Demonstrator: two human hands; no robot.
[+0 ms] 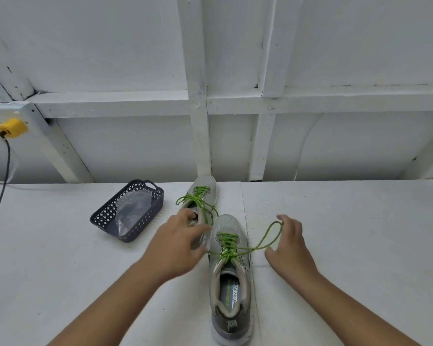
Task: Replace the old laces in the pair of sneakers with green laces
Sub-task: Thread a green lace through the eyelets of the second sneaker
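Both sneakers sit on the white table (335,245), already threaded with green laces. Near sneaker (231,283) lies heel toward the person; far sneaker (203,193) stands just beyond it at 11 o'clock.

Step in hand, by my reading: tying off the near sneaker. Right hand (291,248), at 3 o'clock of it, has a loop of green lace (270,236) hooked at its fingertips, fingers loosely spread, grip light. Left hand (175,245), at 9 o'clock, is blurred, fingers spread; whether it holds the other lace end I cannot tell.

Next move likely calls for crossing the ends and drawing the knot snug.

Dark perforated basket (103,216) at 10 o'clock holds a clear plastic bag (133,211); contents unreadable.
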